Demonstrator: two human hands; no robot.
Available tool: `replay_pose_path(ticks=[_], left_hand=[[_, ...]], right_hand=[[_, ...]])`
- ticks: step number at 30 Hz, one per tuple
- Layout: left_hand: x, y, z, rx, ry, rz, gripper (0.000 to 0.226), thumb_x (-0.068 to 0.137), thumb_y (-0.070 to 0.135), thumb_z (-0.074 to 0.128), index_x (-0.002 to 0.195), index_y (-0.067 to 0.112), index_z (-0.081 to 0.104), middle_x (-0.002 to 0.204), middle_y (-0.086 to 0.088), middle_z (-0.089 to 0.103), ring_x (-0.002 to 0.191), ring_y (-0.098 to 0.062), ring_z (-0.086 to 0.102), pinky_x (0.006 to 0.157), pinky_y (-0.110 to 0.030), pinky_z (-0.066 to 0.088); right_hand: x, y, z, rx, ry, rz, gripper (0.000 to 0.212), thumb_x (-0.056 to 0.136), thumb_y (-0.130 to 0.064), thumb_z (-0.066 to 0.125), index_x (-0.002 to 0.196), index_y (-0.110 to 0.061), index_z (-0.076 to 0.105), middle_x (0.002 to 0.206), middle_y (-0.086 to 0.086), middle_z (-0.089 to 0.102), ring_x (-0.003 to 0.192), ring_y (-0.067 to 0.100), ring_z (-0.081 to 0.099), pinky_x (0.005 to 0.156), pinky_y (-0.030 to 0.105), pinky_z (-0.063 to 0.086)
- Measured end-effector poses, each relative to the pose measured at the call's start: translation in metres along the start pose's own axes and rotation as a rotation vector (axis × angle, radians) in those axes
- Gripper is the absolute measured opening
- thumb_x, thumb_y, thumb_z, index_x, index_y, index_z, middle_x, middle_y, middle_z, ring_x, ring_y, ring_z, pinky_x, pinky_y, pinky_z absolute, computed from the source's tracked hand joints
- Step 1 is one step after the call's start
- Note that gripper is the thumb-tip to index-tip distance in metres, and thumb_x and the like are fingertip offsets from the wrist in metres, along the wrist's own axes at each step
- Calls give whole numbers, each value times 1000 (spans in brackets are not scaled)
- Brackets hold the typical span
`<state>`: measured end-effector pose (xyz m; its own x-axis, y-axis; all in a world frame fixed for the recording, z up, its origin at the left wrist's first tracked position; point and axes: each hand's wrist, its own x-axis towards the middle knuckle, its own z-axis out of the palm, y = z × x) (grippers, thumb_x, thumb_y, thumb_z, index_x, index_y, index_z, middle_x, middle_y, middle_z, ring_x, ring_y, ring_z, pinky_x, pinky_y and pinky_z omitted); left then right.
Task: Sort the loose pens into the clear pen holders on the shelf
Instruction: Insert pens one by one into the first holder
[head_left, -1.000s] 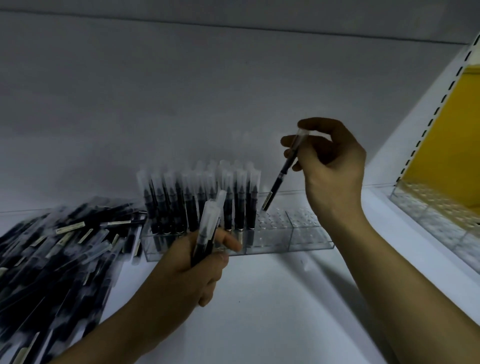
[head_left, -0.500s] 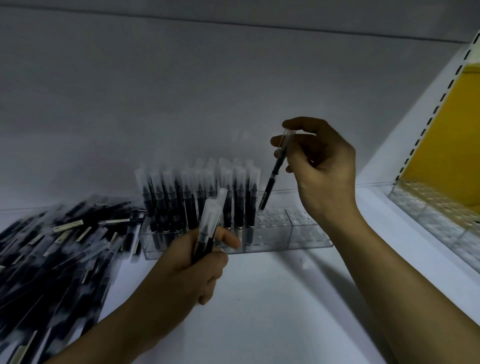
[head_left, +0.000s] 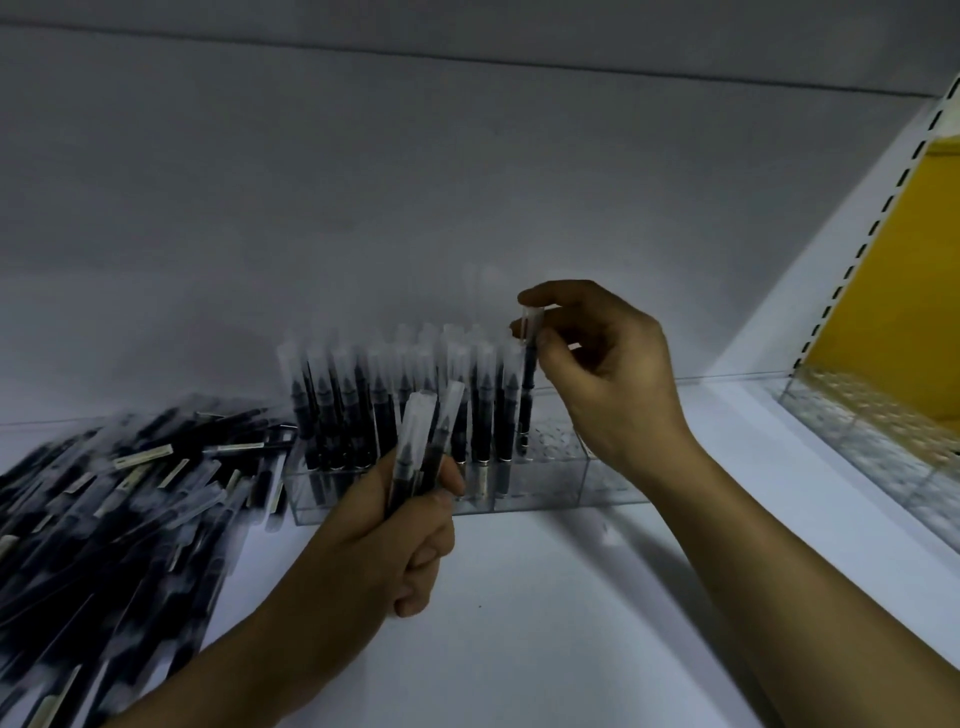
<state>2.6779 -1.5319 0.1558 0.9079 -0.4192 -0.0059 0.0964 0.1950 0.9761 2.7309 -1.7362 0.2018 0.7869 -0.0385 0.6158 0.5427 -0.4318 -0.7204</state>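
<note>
A clear pen holder (head_left: 540, 486) stands on the white shelf, its left part filled with several upright black pens with clear caps (head_left: 384, 395). My right hand (head_left: 608, 374) pinches the cap end of one black pen (head_left: 529, 384), held upright at the right edge of the standing row, its tip down at the holder's top. My left hand (head_left: 379, 530) grips a small bundle of pens (head_left: 426, 441) just in front of the holder. A large heap of loose pens (head_left: 114, 514) lies to the left.
A second clear holder (head_left: 872, 436) sits at the right beyond a white slotted upright (head_left: 852, 265), beside a yellow panel (head_left: 904, 291). The grey back wall rises close behind the holder. The right half of the near holder has free holes (head_left: 558, 441).
My right hand has swung its pen from slanted to upright and carried it left and down to the holder beside the standing row. The left hand has barely moved.
</note>
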Motion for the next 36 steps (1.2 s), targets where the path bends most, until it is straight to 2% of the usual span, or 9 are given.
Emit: replay_pose_path(ticks=[4, 8, 12, 17, 20, 24, 30, 32, 36], left_hand=[[0, -2, 1, 37, -13, 50, 18, 82, 29, 50, 82, 22, 67, 59, -5, 42, 38, -12, 31, 39, -26, 27], [1, -3, -2, 34, -27, 71, 20, 83, 29, 50, 82, 22, 69, 60, -7, 44, 36, -12, 32, 38, -27, 30], [0, -2, -1, 70, -16, 104, 22, 85, 30, 48, 85, 23, 69, 62, -7, 47, 39, -15, 38, 42, -29, 34], [0, -1, -2, 141, 0, 207, 24, 89, 30, 47, 96, 29, 70, 66, -8, 57, 51, -22, 51, 53, -30, 44], [0, 0, -1, 178, 20, 257, 25, 91, 28, 47, 99, 31, 70, 66, -9, 58, 53, -21, 52, 56, -27, 47], [-1, 1, 1, 216, 6, 266, 23, 91, 30, 47, 97, 31, 69, 64, -5, 58, 50, -17, 50, 54, -24, 44], [-2, 0, -1, 234, -3, 264, 25, 91, 31, 48, 100, 16, 65, 66, -8, 63, 51, -15, 55, 52, -21, 45], [-1, -1, -1, 225, -18, 241, 27, 92, 32, 45, 101, 19, 67, 69, -12, 66, 56, -20, 62, 57, -27, 50], [0, -2, -3, 154, -18, 166, 30, 89, 39, 43, 101, 35, 70, 81, -16, 72, 75, -33, 72, 68, -41, 57]], right_hand=[[0, 0, 0, -24, 20, 18, 21, 98, -12, 63, 112, -27, 69, 97, -11, 74, 90, 11, 71, 74, 26, 61], [-3, 4, 3, -120, -22, -7, 18, 96, -17, 67, 112, -25, 70, 99, -13, 72, 88, 8, 70, 77, 27, 61], [-4, 3, 5, -185, -10, -76, 29, 94, -12, 65, 120, -27, 67, 107, -16, 69, 95, 3, 66, 76, 16, 57], [-7, -13, 1, -71, 138, -196, 21, 90, -10, 63, 108, -21, 68, 93, -5, 69, 80, 14, 64, 58, 24, 49], [-12, -22, 2, 171, -21, -160, 9, 91, -15, 69, 99, -17, 70, 80, 3, 70, 58, 27, 60, 47, 44, 50], [-17, -23, 9, 286, -236, -62, 18, 87, -19, 74, 105, -15, 74, 86, 1, 76, 50, 46, 55, 40, 53, 47], [-16, -23, 9, 371, -289, 3, 17, 82, -17, 79, 98, -15, 76, 81, 4, 77, 54, 54, 58, 43, 33, 53], [-15, -24, 8, 381, -291, 6, 16, 82, -15, 78, 97, -14, 77, 81, 8, 77, 53, 48, 61, 44, 27, 52], [-10, -25, 0, 475, -184, 48, 14, 89, 0, 69, 100, -7, 75, 85, 11, 78, 44, 14, 55, 42, 18, 41]])
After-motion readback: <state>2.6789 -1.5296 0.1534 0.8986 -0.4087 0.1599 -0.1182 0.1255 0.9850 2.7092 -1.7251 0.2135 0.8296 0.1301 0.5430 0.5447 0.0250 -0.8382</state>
